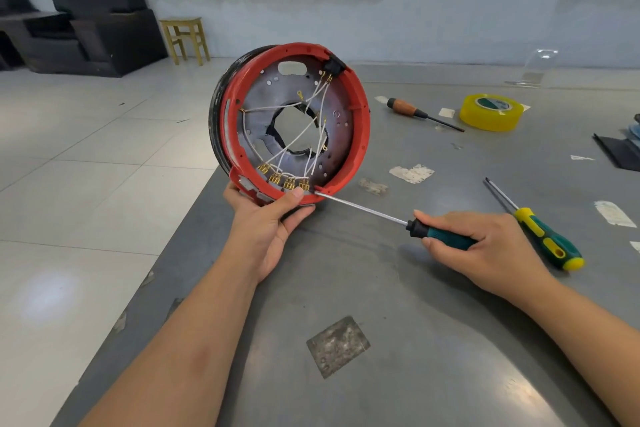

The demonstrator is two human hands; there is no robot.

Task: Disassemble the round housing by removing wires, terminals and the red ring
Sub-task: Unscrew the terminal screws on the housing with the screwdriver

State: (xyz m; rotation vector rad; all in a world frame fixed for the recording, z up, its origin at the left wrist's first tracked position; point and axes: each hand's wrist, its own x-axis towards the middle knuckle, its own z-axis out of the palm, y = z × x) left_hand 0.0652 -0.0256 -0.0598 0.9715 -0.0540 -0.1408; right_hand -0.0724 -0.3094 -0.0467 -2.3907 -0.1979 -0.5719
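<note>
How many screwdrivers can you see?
3. One is in the right hand, a dark-handled screwdriver with its tip at the red ring. A green-and-yellow screwdriver lies beside that hand. An orange-handled screwdriver lies near the yellow tape.

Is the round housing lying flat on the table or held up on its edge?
On edge: the left hand grips the housing at its bottom rim, its open face toward the camera.

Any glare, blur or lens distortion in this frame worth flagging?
Head view: wide-angle bending curves the table edges and far wall; soft glare patches on the table's near right and on the floor tiles; the round housing, both hands and the held screwdriver are sharp; the background looks slightly soft.
</note>
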